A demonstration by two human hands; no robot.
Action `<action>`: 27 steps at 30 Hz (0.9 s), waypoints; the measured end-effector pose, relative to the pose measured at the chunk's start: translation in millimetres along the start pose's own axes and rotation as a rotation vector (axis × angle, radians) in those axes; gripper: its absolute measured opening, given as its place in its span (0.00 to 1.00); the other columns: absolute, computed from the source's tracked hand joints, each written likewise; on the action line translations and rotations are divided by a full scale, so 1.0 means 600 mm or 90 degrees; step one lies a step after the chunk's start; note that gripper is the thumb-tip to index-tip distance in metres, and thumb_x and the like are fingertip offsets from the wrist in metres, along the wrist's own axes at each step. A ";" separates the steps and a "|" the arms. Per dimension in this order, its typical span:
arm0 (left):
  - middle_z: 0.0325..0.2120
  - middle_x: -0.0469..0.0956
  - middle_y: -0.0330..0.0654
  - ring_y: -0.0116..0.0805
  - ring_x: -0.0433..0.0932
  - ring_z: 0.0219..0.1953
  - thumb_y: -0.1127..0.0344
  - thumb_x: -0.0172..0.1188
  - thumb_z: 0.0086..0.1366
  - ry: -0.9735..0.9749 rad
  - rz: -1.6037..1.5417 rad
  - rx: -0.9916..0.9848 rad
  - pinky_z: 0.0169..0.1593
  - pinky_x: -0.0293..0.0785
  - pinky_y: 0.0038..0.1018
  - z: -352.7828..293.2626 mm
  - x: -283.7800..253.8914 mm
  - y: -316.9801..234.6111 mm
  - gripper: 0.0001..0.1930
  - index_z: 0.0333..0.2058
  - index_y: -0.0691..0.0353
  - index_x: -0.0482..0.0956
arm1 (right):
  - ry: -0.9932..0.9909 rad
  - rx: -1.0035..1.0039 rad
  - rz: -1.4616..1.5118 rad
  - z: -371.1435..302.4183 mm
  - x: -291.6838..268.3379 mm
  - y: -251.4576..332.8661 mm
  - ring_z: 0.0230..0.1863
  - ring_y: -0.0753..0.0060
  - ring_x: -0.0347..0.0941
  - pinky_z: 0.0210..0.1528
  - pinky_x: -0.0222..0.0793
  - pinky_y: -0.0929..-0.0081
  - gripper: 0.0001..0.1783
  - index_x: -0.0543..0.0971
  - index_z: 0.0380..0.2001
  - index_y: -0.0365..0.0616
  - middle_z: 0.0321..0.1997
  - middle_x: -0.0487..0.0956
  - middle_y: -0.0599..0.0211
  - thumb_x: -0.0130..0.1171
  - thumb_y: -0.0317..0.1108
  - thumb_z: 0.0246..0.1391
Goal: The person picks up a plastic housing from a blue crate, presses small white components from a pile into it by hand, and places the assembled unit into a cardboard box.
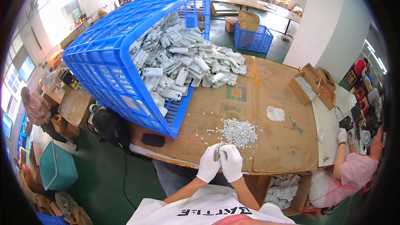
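Note:
My left hand (pixel 209 165), in a white glove, is closed on a small greyish plastic piece (pixel 217 153) above the near edge of the table. My right hand (pixel 231 163), also gloved in white, has its fingers closed against the same piece from the other side. The fingers cover most of it, so its exact kind does not show. Just beyond my hands lies a heap of tiny white-grey parts (pixel 239 133). A large blue plastic crate (pixel 125 71) rests on its side at the left, with white plastic casings (pixel 181 76) spilling from it.
The table is covered with brown cardboard (pixel 200 121). On it are a black pouch (pixel 153 140), a paper slip (pixel 275 113) and a green pen-like tool (pixel 296 125). Small boxes (pixel 306 86) stand far right. Below sits a carton of white pieces (pixel 283 189). A co-worker (pixel 346 171) sits at right.

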State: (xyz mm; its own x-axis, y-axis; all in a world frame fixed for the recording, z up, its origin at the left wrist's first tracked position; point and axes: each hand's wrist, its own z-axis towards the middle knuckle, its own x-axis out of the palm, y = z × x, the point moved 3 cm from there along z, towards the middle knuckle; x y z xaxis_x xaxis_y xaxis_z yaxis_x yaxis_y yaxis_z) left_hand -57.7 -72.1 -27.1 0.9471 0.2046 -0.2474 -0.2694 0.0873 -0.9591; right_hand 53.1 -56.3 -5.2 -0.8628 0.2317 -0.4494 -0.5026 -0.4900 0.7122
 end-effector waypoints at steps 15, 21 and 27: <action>0.45 0.78 0.52 0.50 0.78 0.48 0.72 0.57 0.60 -0.043 0.040 -0.023 0.51 0.74 0.37 -0.012 -0.005 0.002 0.18 0.50 0.65 0.75 | 0.039 0.048 -0.018 0.007 0.003 -0.007 0.47 0.54 0.71 0.47 0.70 0.63 0.09 0.76 0.31 0.42 0.44 0.73 0.59 0.64 0.21 0.46; 0.44 0.78 0.51 0.50 0.78 0.47 0.72 0.57 0.61 -0.056 0.080 -0.014 0.51 0.74 0.38 -0.020 -0.005 0.014 0.17 0.49 0.65 0.75 | 0.098 0.016 0.003 0.003 0.010 -0.034 0.43 0.58 0.75 0.45 0.72 0.65 0.09 0.77 0.34 0.43 0.42 0.75 0.61 0.64 0.24 0.49; 0.41 0.78 0.49 0.47 0.79 0.46 0.74 0.58 0.61 0.013 0.029 -0.039 0.50 0.75 0.35 -0.021 -0.016 0.001 0.14 0.47 0.65 0.76 | 0.161 0.289 0.178 0.001 0.000 -0.059 0.33 0.72 0.78 0.39 0.74 0.72 0.18 0.74 0.44 0.43 0.32 0.80 0.63 0.67 0.25 0.50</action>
State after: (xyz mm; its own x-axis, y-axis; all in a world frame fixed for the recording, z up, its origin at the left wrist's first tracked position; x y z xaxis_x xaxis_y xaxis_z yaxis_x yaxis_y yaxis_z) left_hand -64.7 -86.4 -27.4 0.9375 0.1875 -0.2932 -0.3017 0.0177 -0.9532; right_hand 71.0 -38.5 -30.4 -0.9538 -0.0899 -0.2867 -0.2799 -0.0813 0.9566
